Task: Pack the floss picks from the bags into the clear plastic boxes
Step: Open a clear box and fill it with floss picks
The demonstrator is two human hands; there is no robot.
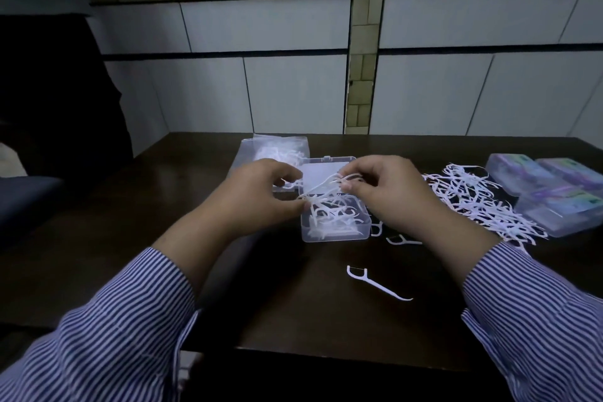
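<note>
Pinching a small bundle of floss picks (pixel 329 188) between them, my left hand (pixel 261 197) and right hand (pixel 388 192) have fingers curled just above the open clear box (pixel 336 222).

Loose picks (pixel 483 202) crowd the right; table (pixel 130 238) left lies bare.

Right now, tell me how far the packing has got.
Done: three closed boxes at right. In hand: both hands, left and right, hold picks over the part-filled open box. Left: the loose pile, strays, and a bag.
</note>
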